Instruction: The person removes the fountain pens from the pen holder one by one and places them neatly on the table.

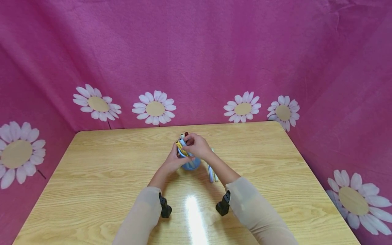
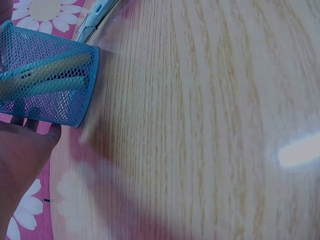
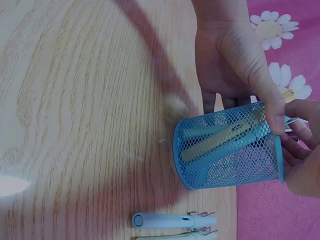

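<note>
A blue mesh pen holder (image 1: 192, 165) stands tilted on the table with several pens inside, among them a yellow pen (image 1: 181, 147), a light blue pen (image 1: 183, 142) and one with a dark red top (image 1: 186, 134). My left hand (image 1: 172, 162) grips the holder's side, its thumb lying across near the rim in the right wrist view. Over the holder's mouth, my right hand (image 1: 197, 147) has its fingers curled at the pen tops and pinches a pen there; its fingers partly hide which one. Through the mesh (image 3: 225, 170), pen barrels show slanting toward the base.
Two more pens lie side by side on the wooden table (image 1: 107, 190), right of the holder: a light blue pen (image 3: 170, 220) and a pale green pen (image 3: 170, 237). A pink curtain (image 1: 196, 61) with white daisies hangs behind the table's far edge and along both sides.
</note>
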Tool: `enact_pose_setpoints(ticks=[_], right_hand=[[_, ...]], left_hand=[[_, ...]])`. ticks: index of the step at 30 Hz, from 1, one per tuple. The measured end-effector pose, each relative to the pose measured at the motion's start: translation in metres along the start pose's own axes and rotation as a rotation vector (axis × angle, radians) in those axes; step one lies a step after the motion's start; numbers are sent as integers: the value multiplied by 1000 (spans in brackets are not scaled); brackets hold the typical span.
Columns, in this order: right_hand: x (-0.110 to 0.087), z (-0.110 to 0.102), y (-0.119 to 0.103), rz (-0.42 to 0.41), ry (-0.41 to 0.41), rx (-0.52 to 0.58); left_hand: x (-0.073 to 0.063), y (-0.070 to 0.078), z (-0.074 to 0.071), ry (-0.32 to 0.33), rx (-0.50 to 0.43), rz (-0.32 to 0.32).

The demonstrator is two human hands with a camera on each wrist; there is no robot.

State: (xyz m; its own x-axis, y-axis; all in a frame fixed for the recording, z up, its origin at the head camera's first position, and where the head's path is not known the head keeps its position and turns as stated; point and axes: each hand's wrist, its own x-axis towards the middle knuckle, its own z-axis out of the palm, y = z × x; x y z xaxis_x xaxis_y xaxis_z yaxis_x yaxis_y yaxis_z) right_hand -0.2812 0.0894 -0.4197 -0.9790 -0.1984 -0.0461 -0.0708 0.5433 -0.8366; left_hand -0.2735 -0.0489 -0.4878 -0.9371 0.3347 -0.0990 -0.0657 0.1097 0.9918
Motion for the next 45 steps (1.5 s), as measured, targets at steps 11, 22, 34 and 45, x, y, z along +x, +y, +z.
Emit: enact_pose_setpoints(ticks=[11,22,34,45], right_hand=[[1,0,2,6,4,-13],[0,-1,2,23,-3,-15],[1,-2,3,23,-9,-5],[2,-4,5,-6,-38,-34]], left_hand=[[-4,14,-2,-30,-23,-33],[-15,30,0,-41,-22,-55],[-1,7,0,-13,-19,-21],[1,3,-1,-17,-20,-12]])
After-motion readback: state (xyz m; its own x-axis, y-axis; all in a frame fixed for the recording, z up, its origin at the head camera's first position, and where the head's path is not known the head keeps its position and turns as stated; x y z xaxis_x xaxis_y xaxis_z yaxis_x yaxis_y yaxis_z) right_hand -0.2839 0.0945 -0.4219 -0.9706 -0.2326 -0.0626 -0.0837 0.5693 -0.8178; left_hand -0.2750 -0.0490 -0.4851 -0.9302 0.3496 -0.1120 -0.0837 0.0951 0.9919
